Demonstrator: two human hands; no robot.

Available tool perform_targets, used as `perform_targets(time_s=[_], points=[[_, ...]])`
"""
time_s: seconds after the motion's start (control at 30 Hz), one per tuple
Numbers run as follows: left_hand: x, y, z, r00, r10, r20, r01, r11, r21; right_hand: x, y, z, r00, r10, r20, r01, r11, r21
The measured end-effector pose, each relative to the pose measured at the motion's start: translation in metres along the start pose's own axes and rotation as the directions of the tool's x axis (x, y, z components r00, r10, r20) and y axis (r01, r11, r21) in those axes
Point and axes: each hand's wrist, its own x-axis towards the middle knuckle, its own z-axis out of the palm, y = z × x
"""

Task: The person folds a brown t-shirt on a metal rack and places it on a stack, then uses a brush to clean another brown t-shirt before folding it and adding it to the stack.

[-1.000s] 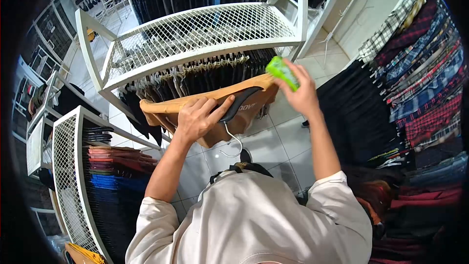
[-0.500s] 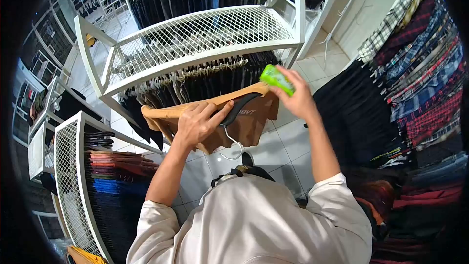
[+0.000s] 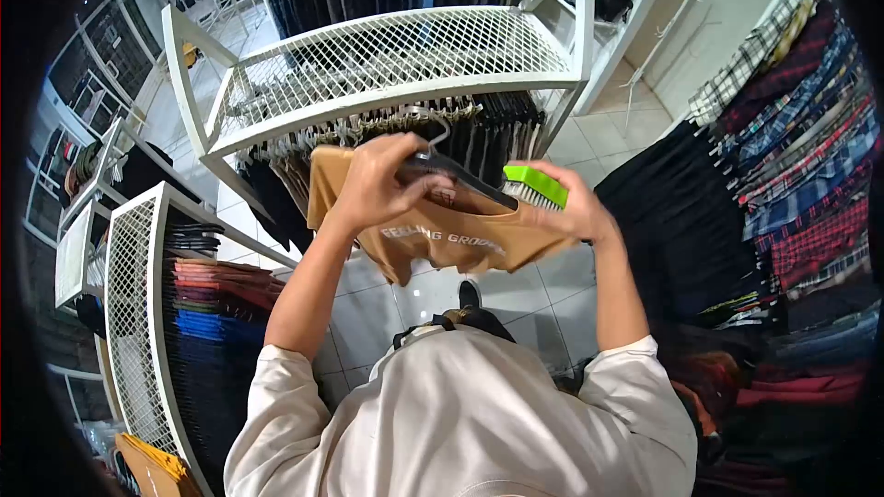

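Note:
A tan T-shirt (image 3: 405, 256) with white lettering across its front hangs on a black hanger (image 3: 465, 180) before me. My left hand (image 3: 379, 186) is closed round the hanger near its middle, just below the metal hook (image 3: 440, 132), which points away from me. In my right hand (image 3: 582, 213) is a green brush (image 3: 539, 186), its pale bristles facing the shirt. That hand is right at the shirt's shoulder, by the hanger's right end, with the thumb lying over the cloth.
Ahead stands a white rack with a mesh top (image 3: 396, 53), trousers (image 3: 506, 124) hanging beneath it. A lower mesh rack (image 3: 133, 313) and stacked folded clothes (image 3: 207, 324) are on the left. Plaid shirts (image 3: 810, 156) and dark garments (image 3: 658, 221) hang along the right. Underfoot is tiled floor (image 3: 516, 290).
The shirt and hanger have flipped over: the hook now points away from me and the front lettering shows. The brush has turned so its bristles are visible, and my right hand has come lower.

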Motion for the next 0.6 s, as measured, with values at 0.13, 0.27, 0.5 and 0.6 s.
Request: perform_targets(time_s=[0.13,0.27,0.5,0.6], points=[[0.026,-0.004,0.017,0.997,0.048,0.066,-0.047,0.999,-0.006,-0.040,0.022,0.014,0.999,0.012,-0.045,-0.002,0.974,0.226],[0.033,0.040,0.079,0.946,-0.160,-0.282,0.167,0.986,0.000,-0.079,0.014,0.038,0.932,0.158,-0.327,0.020,0.877,0.480],[0.044,0.087,0.119,0.855,-0.487,0.178,0.504,0.702,-0.503,-0.083,0.008,0.091,0.727,0.093,-0.680,0.063,0.978,0.201],[0.048,0.068,0.130,0.861,-0.492,0.128,0.462,0.652,-0.601,-0.068,0.013,0.103,0.720,0.009,-0.694,0.105,0.987,0.122]])
